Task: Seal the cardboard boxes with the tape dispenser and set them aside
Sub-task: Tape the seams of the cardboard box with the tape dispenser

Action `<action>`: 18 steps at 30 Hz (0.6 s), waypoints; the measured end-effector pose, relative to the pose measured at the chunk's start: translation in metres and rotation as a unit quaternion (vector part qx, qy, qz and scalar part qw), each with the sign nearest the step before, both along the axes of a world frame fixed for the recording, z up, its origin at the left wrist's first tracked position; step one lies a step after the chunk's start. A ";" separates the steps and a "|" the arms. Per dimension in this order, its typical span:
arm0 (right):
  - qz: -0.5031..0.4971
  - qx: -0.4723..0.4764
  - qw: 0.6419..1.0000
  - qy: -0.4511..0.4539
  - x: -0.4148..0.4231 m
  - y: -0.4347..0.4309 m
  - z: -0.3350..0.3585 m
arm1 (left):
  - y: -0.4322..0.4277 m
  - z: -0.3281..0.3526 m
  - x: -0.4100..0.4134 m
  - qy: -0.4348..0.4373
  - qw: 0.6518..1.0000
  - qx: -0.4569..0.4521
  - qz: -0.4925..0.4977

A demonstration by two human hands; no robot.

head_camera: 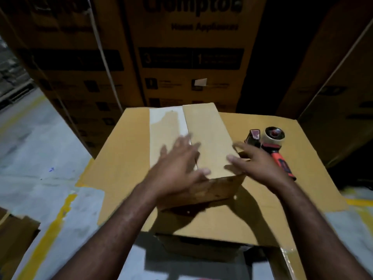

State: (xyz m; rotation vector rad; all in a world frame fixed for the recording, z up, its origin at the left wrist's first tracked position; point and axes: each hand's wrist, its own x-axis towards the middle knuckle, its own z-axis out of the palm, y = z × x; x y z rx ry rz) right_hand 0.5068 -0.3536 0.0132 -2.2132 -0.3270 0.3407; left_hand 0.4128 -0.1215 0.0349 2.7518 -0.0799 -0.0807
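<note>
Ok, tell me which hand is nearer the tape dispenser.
Right. The right hand is at the small box's right edge, just beside the tape dispenser; the left hand is over the box top, farther left.

Dim warehouse, printed cartons [191, 57] stacked behind (grey floor [36, 150] — yellow lines [54, 219])

The person's arms are bare skin for all of their visible length. The left forearm [121, 225] is slim, with a faint streak of light glancing along its upper side. The right forearm [314, 223] lies in duller light. The left hand [177, 168] is bare and its fingers are smeared by blur. The right hand [260, 166] is bare too, with blurred fingertips, and its nails are too soft to make out.
</note>
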 end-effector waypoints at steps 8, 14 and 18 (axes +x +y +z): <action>-0.373 -0.184 0.908 -0.051 0.073 -0.061 -0.070 | -0.004 -0.027 0.018 0.001 0.969 0.183 -0.167; -0.325 -0.320 0.889 0.035 0.092 -0.062 -0.087 | 0.004 -0.023 0.026 0.011 0.971 0.162 -0.176; -0.294 -0.098 0.933 0.180 0.103 -0.059 -0.064 | 0.007 -0.020 0.033 0.033 0.977 0.104 -0.183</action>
